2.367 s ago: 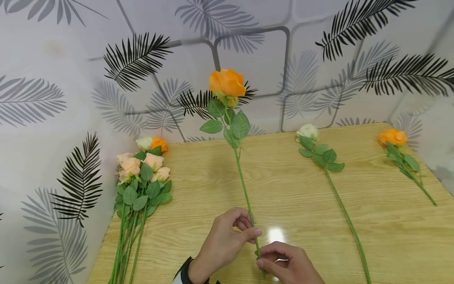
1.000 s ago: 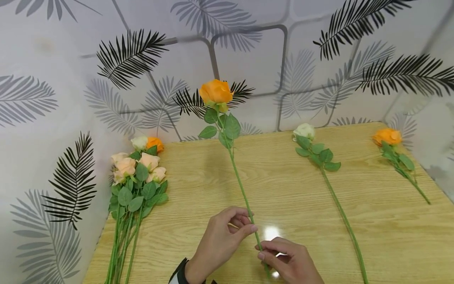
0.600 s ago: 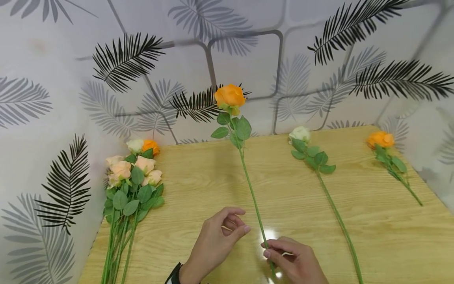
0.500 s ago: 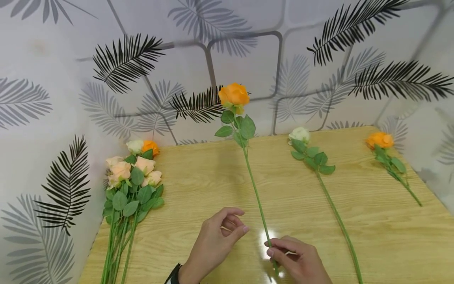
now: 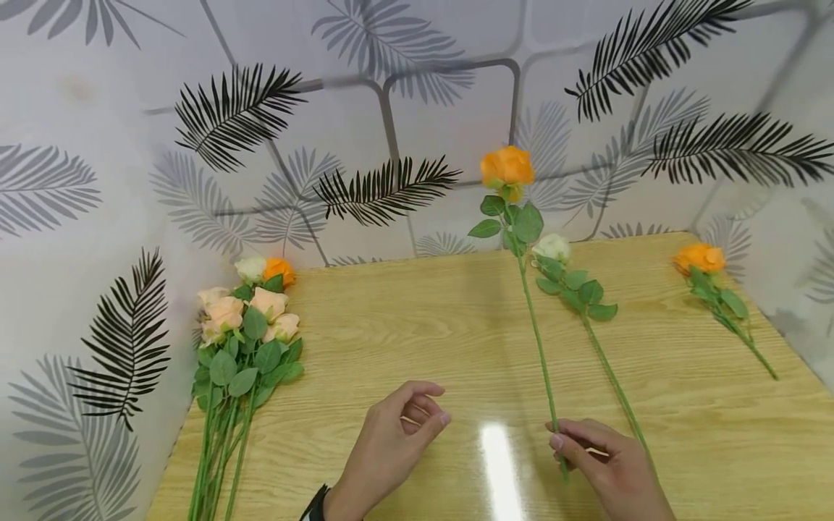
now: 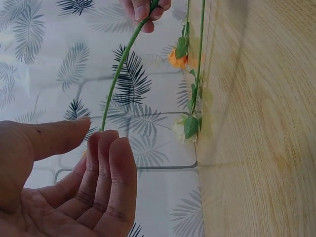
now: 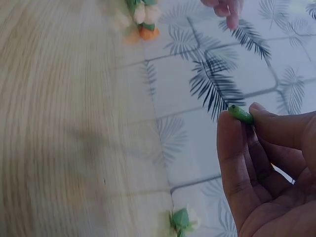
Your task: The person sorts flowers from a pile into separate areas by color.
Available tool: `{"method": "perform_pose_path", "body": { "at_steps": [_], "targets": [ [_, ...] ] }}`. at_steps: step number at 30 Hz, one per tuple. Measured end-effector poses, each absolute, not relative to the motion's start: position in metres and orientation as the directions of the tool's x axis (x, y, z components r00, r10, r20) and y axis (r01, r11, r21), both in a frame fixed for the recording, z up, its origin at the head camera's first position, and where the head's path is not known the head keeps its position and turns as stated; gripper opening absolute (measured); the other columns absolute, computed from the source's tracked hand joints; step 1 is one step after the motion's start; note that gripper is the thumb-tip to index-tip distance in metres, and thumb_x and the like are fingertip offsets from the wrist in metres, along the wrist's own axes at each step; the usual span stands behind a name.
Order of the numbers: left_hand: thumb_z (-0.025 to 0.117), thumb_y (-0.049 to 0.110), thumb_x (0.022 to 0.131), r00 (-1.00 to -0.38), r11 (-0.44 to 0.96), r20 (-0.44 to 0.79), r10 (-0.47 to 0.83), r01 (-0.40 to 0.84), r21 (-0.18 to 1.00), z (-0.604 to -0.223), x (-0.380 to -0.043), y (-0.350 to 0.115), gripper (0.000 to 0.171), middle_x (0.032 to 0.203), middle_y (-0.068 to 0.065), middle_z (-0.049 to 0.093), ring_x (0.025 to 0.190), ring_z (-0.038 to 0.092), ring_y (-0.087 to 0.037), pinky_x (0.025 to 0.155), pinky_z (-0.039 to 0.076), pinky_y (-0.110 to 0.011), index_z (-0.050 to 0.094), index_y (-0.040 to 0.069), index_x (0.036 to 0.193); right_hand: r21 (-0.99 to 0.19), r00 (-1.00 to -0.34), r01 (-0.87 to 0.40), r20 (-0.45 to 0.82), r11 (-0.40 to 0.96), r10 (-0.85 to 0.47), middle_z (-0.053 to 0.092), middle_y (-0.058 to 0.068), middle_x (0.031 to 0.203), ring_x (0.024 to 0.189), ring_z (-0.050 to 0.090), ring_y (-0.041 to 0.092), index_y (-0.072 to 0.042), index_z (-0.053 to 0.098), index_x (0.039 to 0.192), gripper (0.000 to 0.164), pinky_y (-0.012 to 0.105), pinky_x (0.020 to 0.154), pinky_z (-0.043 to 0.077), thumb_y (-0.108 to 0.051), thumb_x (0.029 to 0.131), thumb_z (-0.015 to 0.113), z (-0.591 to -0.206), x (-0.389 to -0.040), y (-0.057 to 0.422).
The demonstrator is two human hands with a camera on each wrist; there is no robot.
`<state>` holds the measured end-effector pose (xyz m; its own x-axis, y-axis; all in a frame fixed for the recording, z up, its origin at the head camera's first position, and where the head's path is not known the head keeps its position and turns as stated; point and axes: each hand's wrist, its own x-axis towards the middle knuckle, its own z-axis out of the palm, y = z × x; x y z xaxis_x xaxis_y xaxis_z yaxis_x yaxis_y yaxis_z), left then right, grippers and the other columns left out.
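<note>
In the head view my right hand [image 5: 609, 463] pinches the lower stem of an orange artificial rose [image 5: 507, 168] between thumb and fingers. The rose stands raised above the table, its bloom leaning toward the back wall. The cut end of the green stem [image 7: 240, 114] shows at the fingertips in the right wrist view. Left of it, my left hand [image 5: 391, 449] hovers over the table with loosely bent fingers and nothing between them. A white rose [image 5: 552, 248] lies just right of the held rose, its lower stem partly hidden behind my right hand.
A bunch of peach, white and orange roses [image 5: 244, 325] lies at the left of the wooden table [image 5: 404, 325]. Another orange rose [image 5: 700, 258] lies near the right edge. A wall [image 5: 449, 116] with leaf patterns closes off the back.
My left hand has let go of the stem. My right hand has carried the orange rose to the right, closer to the white rose. The lying flowers keep their places.
</note>
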<state>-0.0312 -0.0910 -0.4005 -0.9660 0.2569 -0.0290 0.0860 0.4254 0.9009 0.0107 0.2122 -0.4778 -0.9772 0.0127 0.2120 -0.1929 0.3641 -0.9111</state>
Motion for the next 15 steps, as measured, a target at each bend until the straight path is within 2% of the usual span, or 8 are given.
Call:
{"method": "perform_pose_path", "body": {
  "at_steps": [10,15],
  "targets": [
    [0.081,0.022,0.109,-0.965,0.427,-0.039,0.259,0.078,0.901,-0.401,-0.032,-0.087,0.03,0.109,-0.006,0.078,0.094,0.072,-0.006,0.083,0.064,-0.021,0.076,0.005,0.133,-0.911,-0.978,-0.045,0.125,0.41,0.168,0.078,-0.031,0.103,0.086,0.076,-0.005,0.017,0.077,0.119,0.022,0.017,0.07,0.066,0.017,0.098,0.076,-0.482,0.025,0.243],
    [0.08,0.022,0.109,-0.97,0.444,-0.059,0.234,0.052,0.894,-0.401,-0.031,-0.089,0.03,0.11,-0.005,0.078,0.095,0.072,-0.008,0.083,0.062,-0.019,0.076,0.006,0.133,-0.901,-0.971,-0.024,0.124,0.434,0.204,0.078,-0.031,0.101,0.087,0.076,-0.007,0.019,0.076,0.121,0.022,0.018,0.069,0.066,0.017,0.099,0.075,-0.483,0.027,0.26]
  ]
}}
